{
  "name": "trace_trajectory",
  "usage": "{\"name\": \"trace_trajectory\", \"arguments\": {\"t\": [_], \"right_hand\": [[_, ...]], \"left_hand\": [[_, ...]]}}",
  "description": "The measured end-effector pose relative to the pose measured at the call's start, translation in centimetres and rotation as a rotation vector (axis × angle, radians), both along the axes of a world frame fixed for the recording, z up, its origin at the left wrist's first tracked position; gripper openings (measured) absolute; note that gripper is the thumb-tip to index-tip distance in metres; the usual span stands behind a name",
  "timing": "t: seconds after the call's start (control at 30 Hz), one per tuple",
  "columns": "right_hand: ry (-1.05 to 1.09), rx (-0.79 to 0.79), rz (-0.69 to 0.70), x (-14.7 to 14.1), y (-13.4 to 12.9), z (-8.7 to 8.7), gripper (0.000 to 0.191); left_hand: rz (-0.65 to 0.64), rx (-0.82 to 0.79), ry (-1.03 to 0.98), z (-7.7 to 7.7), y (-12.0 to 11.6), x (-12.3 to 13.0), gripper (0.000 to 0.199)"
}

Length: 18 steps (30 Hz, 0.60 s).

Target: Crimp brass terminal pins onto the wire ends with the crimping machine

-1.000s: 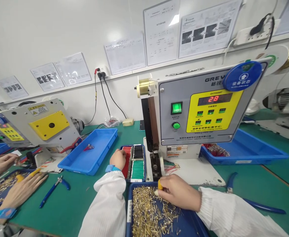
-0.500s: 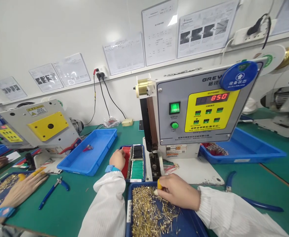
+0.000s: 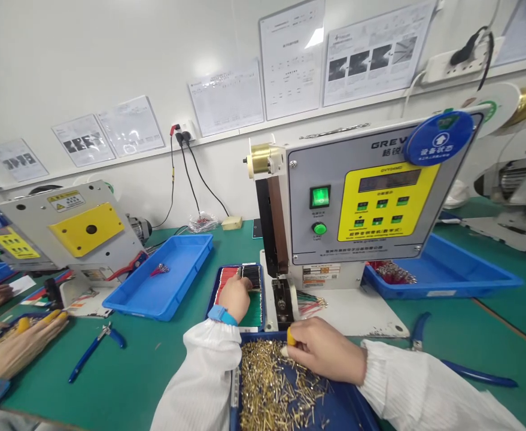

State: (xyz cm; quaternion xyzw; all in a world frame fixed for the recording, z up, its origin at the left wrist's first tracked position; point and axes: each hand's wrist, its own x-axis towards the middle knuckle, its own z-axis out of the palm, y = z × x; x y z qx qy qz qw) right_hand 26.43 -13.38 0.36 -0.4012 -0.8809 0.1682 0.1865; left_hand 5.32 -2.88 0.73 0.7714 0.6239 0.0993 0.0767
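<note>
My left hand (image 3: 234, 296), with a blue band at its wrist, is over the small divided tray (image 3: 212, 306). Its fingers are drawn together at the black wires (image 3: 251, 276); what they pinch, if anything, is hidden. Red wires (image 3: 227, 274) and green wires (image 3: 257, 310) lie in neighbouring compartments. My right hand (image 3: 323, 347), wearing finger cots, is closed in a pinch above a blue tray (image 3: 343, 410) of loose gold-coloured metal pins (image 3: 267, 383). Whatever is between those fingers is too small to make out. Just behind the hand stands the crimping head (image 3: 282, 302) of a bench machine.
The machine's grey panel (image 3: 307, 239) rises ahead. Blue trays (image 3: 164, 281) stand on both sides of it. Blue-handled pliers (image 3: 478, 374) lie at right, blue-handled cutters (image 3: 87, 356) at left. A co-worker's hands (image 3: 24, 347) are at the far left.
My left hand has moved right, from the red wires to the black ones. My right hand stays nearly still. The red digits on the machine's display have gone dark. The co-worker's hand shifted left.
</note>
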Motion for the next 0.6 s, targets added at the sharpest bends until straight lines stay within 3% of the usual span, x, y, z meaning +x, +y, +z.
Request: {"name": "trace_trajectory", "arguments": {"t": [0.23, 0.6], "right_hand": [[0.018, -0.018, -0.011, -0.10, -0.05, 0.28, 0.031], [0.007, -0.020, -0.004, -0.10, 0.05, 0.03, 0.031]], "left_hand": [[-0.076, -0.050, 0.011, 0.54, -0.39, 0.08, 0.023], [-0.081, -0.046, 0.026, 0.39, -0.56, 0.24, 0.022]]}}
